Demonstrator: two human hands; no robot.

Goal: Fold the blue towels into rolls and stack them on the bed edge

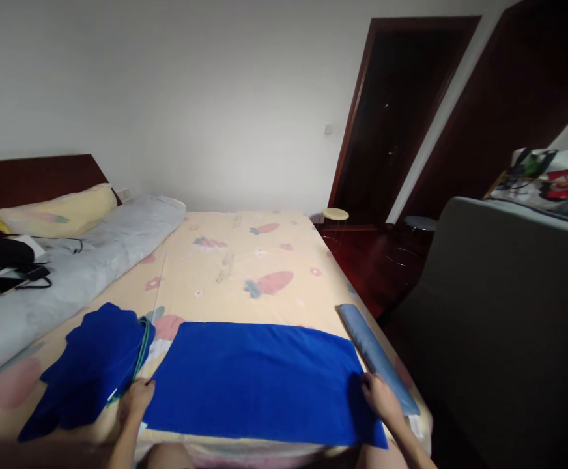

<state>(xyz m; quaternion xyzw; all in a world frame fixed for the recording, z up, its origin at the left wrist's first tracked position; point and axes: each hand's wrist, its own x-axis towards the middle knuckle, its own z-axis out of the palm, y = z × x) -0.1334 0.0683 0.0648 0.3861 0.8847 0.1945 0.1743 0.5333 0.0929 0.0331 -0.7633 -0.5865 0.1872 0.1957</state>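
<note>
A blue cloth [264, 384] lies spread flat as a wide rectangle near the bed's front edge. At its left edge, my left hand [140, 396] is closed with the fingers pinching the cloth. My right hand [378, 393] is closed on the cloth's right edge. Left of my left hand is a crumpled blue cloth [93, 368] with green cords [142, 348] along its right side. A rolled grey-blue cloth [374, 355] lies just beyond my right hand, along the bed's right edge.
The bed sheet [225, 254] has a carrot print. A grey quilt [93, 260], a yellow pillow [69, 212] and black items [8, 260] are at the left. Stools [335, 214] stand past the bed, and a grey panel [503, 312] rises at the right.
</note>
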